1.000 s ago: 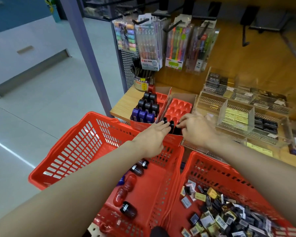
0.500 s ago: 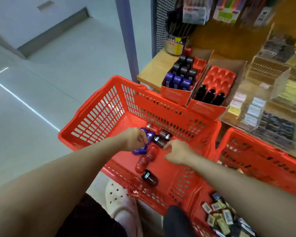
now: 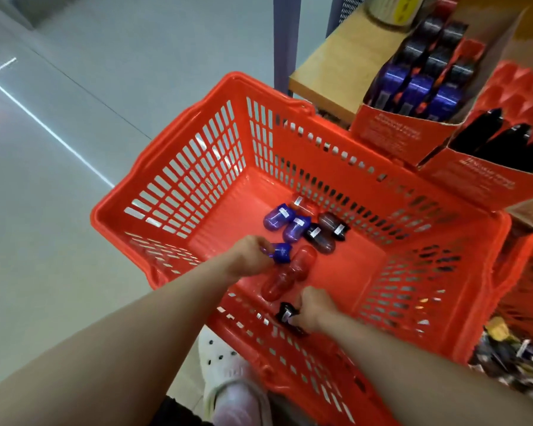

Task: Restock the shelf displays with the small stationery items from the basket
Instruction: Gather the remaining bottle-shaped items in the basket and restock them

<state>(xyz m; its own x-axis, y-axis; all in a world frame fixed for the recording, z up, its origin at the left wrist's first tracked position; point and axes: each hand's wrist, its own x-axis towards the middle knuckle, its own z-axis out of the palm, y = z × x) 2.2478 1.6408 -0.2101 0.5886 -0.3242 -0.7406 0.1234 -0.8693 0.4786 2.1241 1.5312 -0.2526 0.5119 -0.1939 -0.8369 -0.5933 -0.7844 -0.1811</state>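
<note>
Inside the red basket (image 3: pixel 197 167), my left hand (image 3: pixel 249 256) grips a blue capsule (image 3: pixel 281 253), long axis pointing right. My right hand (image 3: pixel 313 309) pinches a black capsule (image 3: pixel 286 313); its axis is unclear.

Pale grey floor (image 3: pixel 74 124) seen at left, crossed by thin white line (image 3: pixel 48 130). Purple-grey upright post (image 3: pixel 285 41) seen beside wooden shelf edge. White perforated clog (image 3: pixel 225 376) worn on foot, seen at bottom centre.

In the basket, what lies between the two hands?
Head view: two red capsules lie end to end on the basket floor between the left hand and right hand.
</note>
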